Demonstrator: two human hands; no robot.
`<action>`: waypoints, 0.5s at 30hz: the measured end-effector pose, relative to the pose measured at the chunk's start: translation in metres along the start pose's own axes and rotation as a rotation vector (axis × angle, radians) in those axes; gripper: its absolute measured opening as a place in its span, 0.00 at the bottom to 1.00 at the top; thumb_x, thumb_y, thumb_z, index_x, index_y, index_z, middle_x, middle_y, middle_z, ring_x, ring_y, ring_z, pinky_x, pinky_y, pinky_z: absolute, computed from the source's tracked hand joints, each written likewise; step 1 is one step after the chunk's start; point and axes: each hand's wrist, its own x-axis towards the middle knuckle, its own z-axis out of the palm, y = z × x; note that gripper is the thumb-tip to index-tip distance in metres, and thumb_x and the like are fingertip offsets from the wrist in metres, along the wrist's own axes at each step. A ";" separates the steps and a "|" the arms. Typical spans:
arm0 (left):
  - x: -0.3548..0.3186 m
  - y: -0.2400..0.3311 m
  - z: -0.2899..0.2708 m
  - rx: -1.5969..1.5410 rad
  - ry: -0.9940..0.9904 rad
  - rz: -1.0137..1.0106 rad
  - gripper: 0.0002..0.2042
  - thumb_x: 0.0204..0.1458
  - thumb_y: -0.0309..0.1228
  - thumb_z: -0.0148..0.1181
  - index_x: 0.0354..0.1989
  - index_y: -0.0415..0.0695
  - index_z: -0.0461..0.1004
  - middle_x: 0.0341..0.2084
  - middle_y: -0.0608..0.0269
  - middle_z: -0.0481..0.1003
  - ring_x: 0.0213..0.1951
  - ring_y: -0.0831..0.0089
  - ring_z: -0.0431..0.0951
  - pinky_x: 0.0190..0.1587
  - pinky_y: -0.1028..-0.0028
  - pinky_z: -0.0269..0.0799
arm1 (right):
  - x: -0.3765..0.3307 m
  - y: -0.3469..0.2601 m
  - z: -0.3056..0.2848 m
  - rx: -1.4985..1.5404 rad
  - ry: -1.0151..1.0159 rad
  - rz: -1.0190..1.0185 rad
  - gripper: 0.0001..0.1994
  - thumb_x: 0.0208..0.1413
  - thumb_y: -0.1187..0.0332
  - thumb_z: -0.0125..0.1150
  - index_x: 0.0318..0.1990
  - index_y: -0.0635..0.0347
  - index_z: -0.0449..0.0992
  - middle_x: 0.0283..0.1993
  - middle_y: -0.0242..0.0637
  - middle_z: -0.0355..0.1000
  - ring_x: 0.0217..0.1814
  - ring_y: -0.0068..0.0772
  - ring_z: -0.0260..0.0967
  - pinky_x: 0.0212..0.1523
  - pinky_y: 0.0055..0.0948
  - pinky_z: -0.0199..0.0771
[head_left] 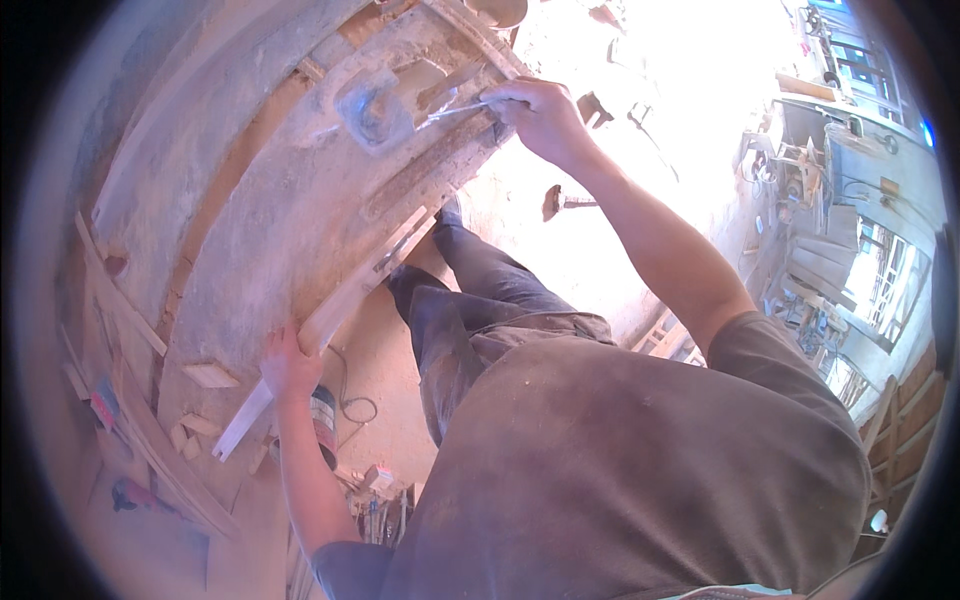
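My left hand (291,366) is closed around a long pale wooden piece (340,307). One end of it shows a narrow slot, and the other end sticks out below the hand. The piece lies slantwise along the near edge of the workbench (275,240). Farther off, my right hand (540,112) pinches a thin light stick (455,110); I cannot make out whether it is a brush. The stick points left toward a cloudy, bluish plastic container (372,125) on the bench. What the container holds is unclear.
Small wood offcuts (210,376) and long boards (150,450) lie at the bench's left end, near a red-and-black tool (140,495). A dark can (323,425) stands below my left wrist. A brush-like object (553,202) lies on the bright floor. Machinery (800,175) stands at far right.
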 end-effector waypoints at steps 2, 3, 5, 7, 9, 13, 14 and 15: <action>0.001 -0.001 0.004 -0.015 -0.039 -0.035 0.25 0.41 0.37 0.77 0.48 0.42 0.76 0.44 0.50 0.78 0.50 0.48 0.78 0.51 0.50 0.77 | 0.025 0.012 0.009 -0.020 -0.004 -0.126 0.17 0.54 0.79 0.63 0.49 0.51 0.86 0.43 0.43 0.82 0.48 0.47 0.80 0.49 0.40 0.81; 0.001 -0.002 0.006 -0.012 0.018 -0.002 0.22 0.42 0.35 0.74 0.46 0.43 0.77 0.42 0.51 0.79 0.48 0.48 0.78 0.49 0.51 0.78 | 0.034 0.012 0.013 -0.258 -0.040 -0.307 0.21 0.52 0.79 0.61 0.52 0.47 0.85 0.45 0.41 0.82 0.49 0.47 0.81 0.51 0.42 0.82; 0.000 -0.004 0.013 -0.007 0.131 0.058 0.15 0.42 0.30 0.68 0.41 0.44 0.78 0.38 0.53 0.79 0.45 0.49 0.79 0.45 0.53 0.79 | 0.057 0.011 0.029 -0.383 -0.156 -0.381 0.21 0.51 0.78 0.60 0.52 0.46 0.85 0.48 0.41 0.81 0.50 0.47 0.81 0.52 0.42 0.82; 0.002 -0.002 0.011 -0.005 0.146 0.068 0.14 0.42 0.30 0.68 0.39 0.44 0.77 0.36 0.53 0.79 0.43 0.49 0.79 0.44 0.53 0.79 | 0.069 0.002 0.042 -0.467 -0.240 -0.396 0.20 0.52 0.76 0.60 0.52 0.46 0.85 0.51 0.40 0.81 0.51 0.47 0.81 0.52 0.43 0.82; 0.002 0.000 0.011 -0.001 0.150 0.071 0.13 0.42 0.30 0.68 0.37 0.44 0.77 0.35 0.54 0.78 0.43 0.50 0.79 0.44 0.53 0.78 | 0.078 -0.014 0.050 -0.512 -0.299 -0.358 0.18 0.53 0.73 0.59 0.51 0.45 0.85 0.53 0.40 0.80 0.52 0.47 0.80 0.52 0.44 0.82; 0.000 0.003 0.010 0.003 0.148 0.067 0.15 0.39 0.30 0.70 0.37 0.44 0.76 0.35 0.55 0.78 0.43 0.50 0.78 0.44 0.54 0.78 | 0.093 -0.018 0.058 -0.693 -0.465 -0.556 0.16 0.56 0.70 0.57 0.48 0.46 0.86 0.51 0.40 0.81 0.51 0.48 0.81 0.50 0.46 0.82; -0.002 0.004 0.009 0.004 0.149 0.058 0.16 0.38 0.30 0.70 0.38 0.44 0.76 0.35 0.55 0.78 0.43 0.51 0.78 0.45 0.54 0.78 | 0.096 -0.019 0.057 -0.689 -0.488 -0.575 0.15 0.57 0.69 0.56 0.47 0.46 0.86 0.49 0.41 0.81 0.50 0.48 0.81 0.50 0.47 0.81; -0.002 0.003 0.010 -0.013 0.148 0.057 0.17 0.37 0.30 0.71 0.38 0.45 0.76 0.35 0.55 0.78 0.43 0.51 0.78 0.45 0.55 0.78 | 0.098 -0.019 0.056 -0.686 -0.512 -0.594 0.14 0.57 0.68 0.56 0.46 0.47 0.87 0.46 0.41 0.82 0.50 0.48 0.81 0.49 0.48 0.81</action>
